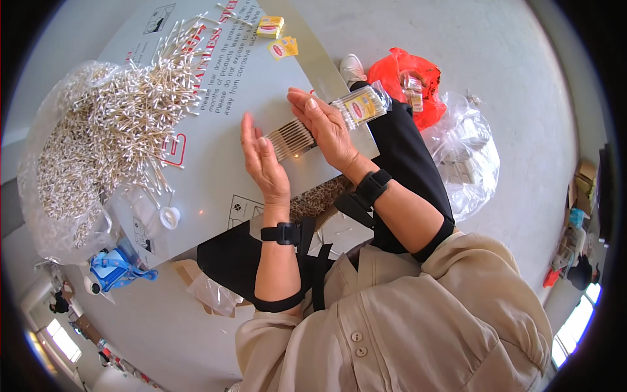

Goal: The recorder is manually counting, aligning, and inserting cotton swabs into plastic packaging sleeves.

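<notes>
Parallel brown-stemmed cotton swabs (289, 139) near a filled, yellow-labelled clear packet (363, 106)

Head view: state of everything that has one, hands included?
Left hand: open, fingers extended
Right hand: open, fingers extended
Swab row: lined up side by side
Yellow-labelled packet: swabs inside
Loose swabs: heaped, spilling out
Large clear bag: open
Yellow cards: overlapping
Red bag: open, packets showing

Grey table (219, 163): heaped cotton swabs (134, 111), yellow cards (282, 48).
</notes>
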`<action>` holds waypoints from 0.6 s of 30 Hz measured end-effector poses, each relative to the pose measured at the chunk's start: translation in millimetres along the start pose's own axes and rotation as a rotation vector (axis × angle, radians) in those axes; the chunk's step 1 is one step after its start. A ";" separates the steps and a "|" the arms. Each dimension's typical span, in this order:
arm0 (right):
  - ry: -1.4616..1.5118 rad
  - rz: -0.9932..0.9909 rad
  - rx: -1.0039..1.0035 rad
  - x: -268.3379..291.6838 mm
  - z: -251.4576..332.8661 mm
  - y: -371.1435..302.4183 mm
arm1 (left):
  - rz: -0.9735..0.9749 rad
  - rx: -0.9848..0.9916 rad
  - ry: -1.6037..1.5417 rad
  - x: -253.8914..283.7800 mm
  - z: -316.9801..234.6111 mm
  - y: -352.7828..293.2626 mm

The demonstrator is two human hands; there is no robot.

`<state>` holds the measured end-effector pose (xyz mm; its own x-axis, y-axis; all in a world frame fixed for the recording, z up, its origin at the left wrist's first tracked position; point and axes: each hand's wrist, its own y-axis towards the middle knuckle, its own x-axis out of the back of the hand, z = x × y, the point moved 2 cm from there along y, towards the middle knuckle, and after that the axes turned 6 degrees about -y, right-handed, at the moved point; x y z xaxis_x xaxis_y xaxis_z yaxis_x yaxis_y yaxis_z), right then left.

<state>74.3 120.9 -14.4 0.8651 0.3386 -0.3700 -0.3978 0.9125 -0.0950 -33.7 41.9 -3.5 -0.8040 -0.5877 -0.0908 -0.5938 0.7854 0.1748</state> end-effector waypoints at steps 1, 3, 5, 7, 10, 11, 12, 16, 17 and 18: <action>-0.006 -0.032 0.010 1.1 1.1 -1.0 | -0.063 -0.018 0.077 -0.2 -2.0 -2.1; -0.136 -0.053 0.045 10.5 8.0 -5.5 | 0.013 -0.133 0.360 6.0 -10.5 -4.7; -0.267 -0.075 0.079 21.2 16.2 -13.3 | 0.091 -0.249 0.641 4.6 -13.8 -6.1; -0.518 -0.057 0.011 25.4 24.5 -23.5 | 0.121 -0.309 0.753 -2.3 -18.7 -3.2; -0.724 -0.036 0.025 25.7 32.8 -36.3 | 0.230 -0.300 0.851 -4.8 -24.0 2.1; -0.724 -0.039 0.025 26.5 33.2 -38.9 | 0.232 -0.301 0.850 -5.2 -24.6 3.4; -0.777 -0.045 0.062 27.1 33.2 -41.3 | 0.274 -0.286 0.883 -5.7 -23.7 4.3; -0.830 -0.043 0.120 26.1 31.2 -41.8 | 0.345 -0.283 0.900 -5.2 -19.2 5.9; -0.829 -0.046 0.119 26.0 30.8 -41.7 | 0.348 -0.283 0.900 -4.5 -18.2 5.5; -0.837 -0.044 0.115 26.4 30.4 -41.1 | 0.357 -0.276 0.918 -5.0 -18.2 5.8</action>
<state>122.8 99.3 7.9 0.8382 0.3189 0.4425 -0.3639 0.9313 0.0182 -32.5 45.8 15.7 -0.5292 -0.3417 0.7767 -0.2030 0.9397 0.2751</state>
